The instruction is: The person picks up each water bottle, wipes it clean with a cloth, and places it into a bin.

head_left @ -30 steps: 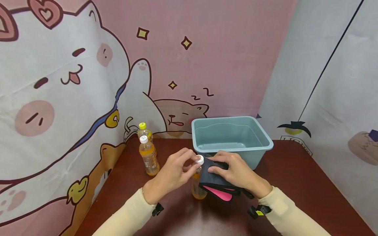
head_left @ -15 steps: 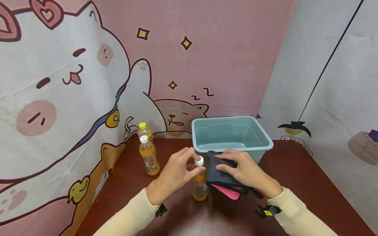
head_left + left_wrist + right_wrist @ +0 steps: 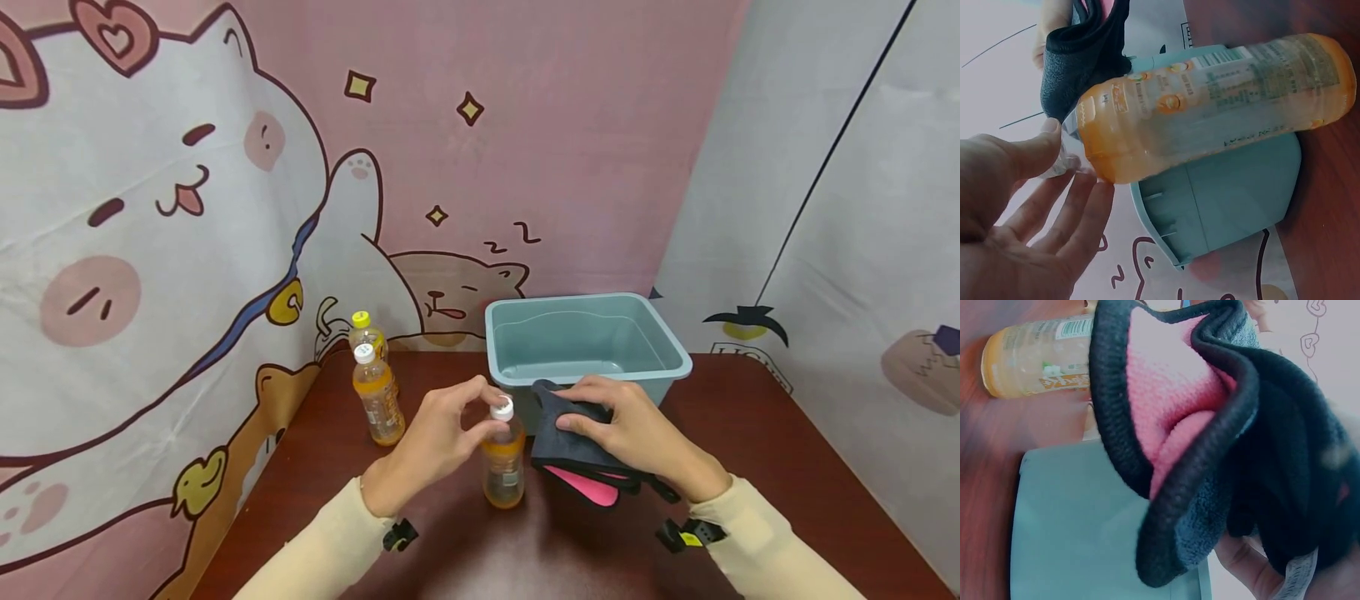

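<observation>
An orange-labelled plastic drink bottle (image 3: 503, 467) with a white cap stands upright on the table in the head view. My left hand (image 3: 442, 437) pinches it by the neck, just under the cap, thumb on one side and fingers on the other. In the left wrist view the bottle's label (image 3: 1210, 100) faces the camera, and that hand (image 3: 1041, 200) is at its top end. To the right, my right hand (image 3: 626, 429) grips a folded dark grey cloth (image 3: 573, 437) with a pink inner side. The cloth (image 3: 1179, 425) hangs apart from the bottle, its black edging visible up close.
Behind my hands a blue-grey plastic tub (image 3: 592, 379) sits at the back of the dark red table (image 3: 757, 467). Two more bottles stand at the back left, one white-capped (image 3: 380, 408), one yellow-capped (image 3: 362, 321). A printed curtain (image 3: 585, 150) closes off the back.
My right hand has drawn the cloth rightward, away from the bottle, leaving a gap between them. The bottle in my left hand has shifted slightly left.
</observation>
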Available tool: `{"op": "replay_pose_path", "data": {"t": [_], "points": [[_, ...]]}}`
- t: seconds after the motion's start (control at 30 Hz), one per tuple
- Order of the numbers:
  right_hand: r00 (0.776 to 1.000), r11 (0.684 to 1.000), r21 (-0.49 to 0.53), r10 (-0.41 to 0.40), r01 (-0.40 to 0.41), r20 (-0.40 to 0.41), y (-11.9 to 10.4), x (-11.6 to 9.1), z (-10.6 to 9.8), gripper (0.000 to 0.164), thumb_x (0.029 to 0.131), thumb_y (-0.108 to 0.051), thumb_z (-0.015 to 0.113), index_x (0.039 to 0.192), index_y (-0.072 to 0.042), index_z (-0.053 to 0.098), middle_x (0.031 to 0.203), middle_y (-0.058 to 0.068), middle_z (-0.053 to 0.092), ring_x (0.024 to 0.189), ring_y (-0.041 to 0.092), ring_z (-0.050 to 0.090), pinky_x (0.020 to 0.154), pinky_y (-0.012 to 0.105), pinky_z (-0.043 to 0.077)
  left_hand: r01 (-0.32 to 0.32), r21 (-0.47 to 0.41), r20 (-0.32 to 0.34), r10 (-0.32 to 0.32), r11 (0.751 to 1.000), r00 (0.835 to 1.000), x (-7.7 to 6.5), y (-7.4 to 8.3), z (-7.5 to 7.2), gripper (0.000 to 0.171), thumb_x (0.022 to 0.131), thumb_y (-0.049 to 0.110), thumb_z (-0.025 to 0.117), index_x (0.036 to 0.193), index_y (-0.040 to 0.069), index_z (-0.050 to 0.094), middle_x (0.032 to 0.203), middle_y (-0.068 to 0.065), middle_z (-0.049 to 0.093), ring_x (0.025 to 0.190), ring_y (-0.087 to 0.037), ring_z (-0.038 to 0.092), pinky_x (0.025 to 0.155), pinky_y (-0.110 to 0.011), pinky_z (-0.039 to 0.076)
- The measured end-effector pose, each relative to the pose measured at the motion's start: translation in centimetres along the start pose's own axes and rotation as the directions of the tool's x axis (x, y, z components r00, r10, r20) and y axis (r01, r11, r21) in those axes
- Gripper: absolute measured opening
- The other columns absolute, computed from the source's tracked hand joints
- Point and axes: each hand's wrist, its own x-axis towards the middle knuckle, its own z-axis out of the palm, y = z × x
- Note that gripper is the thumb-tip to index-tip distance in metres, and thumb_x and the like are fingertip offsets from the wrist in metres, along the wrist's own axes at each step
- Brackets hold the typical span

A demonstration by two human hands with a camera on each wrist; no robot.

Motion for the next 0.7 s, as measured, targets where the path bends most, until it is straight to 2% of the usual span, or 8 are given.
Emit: {"op": "replay_pose_path", "data": {"t": [0.1,0.27,0.4,0.57,0.7], "points": [[1.000,1.000,-0.006,-0.007,0.007,0.006,-0.1,0.2,0.1,0.034,0.104,-0.026,0.092,0.137,-0.025,0.087,0.115,-0.013,0.082,0.096,0.003,0.070,0.071,0.024,0.057,-0.017,-0.029,0.021,0.017,0.999,1.000,0.0,0.0,-0.2,0.028,0.097,0.010,0.094,0.119,0.014,0.078,0.123,0.000,0.085,0.120,-0.016,0.083,0.106,-0.041,0.072],[0.999,1.000,0.012,-0.015,0.015,0.029,-0.6,0.8,0.6,0.034,0.103,-0.028,0.093,0.136,-0.024,0.087,0.113,-0.014,0.082,0.093,0.003,0.069,0.072,0.024,0.058,-0.024,-0.098,0.046,0.029,0.995,0.999,0.1,0.0,-0.3,0.023,0.098,0.001,0.091,0.115,0.011,0.078,0.123,-0.005,0.076,0.119,-0.022,0.082,0.099,-0.027,0.071],[0.998,0.999,0.032,0.003,-0.005,0.059,-1.0,1.4,1.2,0.035,0.104,-0.032,0.092,0.137,-0.024,0.087,0.112,-0.014,0.082,0.091,0.003,0.068,0.071,0.024,0.058,-0.022,-0.121,0.053,0.028,0.992,0.998,0.2,-0.2,-0.3,0.024,0.097,-0.001,0.091,0.113,0.010,0.079,0.122,-0.006,0.074,0.118,-0.023,0.082,0.097,-0.026,0.071],[0.994,0.999,0.030,0.038,-0.041,0.101,-1.5,2.3,2.0,0.039,0.105,-0.038,0.090,0.140,-0.024,0.086,0.111,-0.013,0.081,0.087,0.004,0.067,0.069,0.024,0.058,-0.040,-0.087,0.051,0.044,0.995,0.998,0.4,-0.3,-0.4,0.024,0.096,0.000,0.093,0.111,0.012,0.079,0.121,-0.003,0.076,0.117,-0.019,0.081,0.099,-0.031,0.072],[0.990,0.998,0.030,0.050,-0.054,0.132,-1.6,2.7,2.5,0.039,0.104,-0.035,0.091,0.141,-0.021,0.086,0.112,-0.011,0.081,0.089,0.005,0.067,0.071,0.024,0.058,-0.059,-0.035,0.048,0.061,0.998,0.997,0.4,-0.4,-0.5,0.023,0.096,0.003,0.094,0.111,0.015,0.080,0.120,0.000,0.078,0.116,-0.016,0.080,0.102,-0.034,0.072]]}}
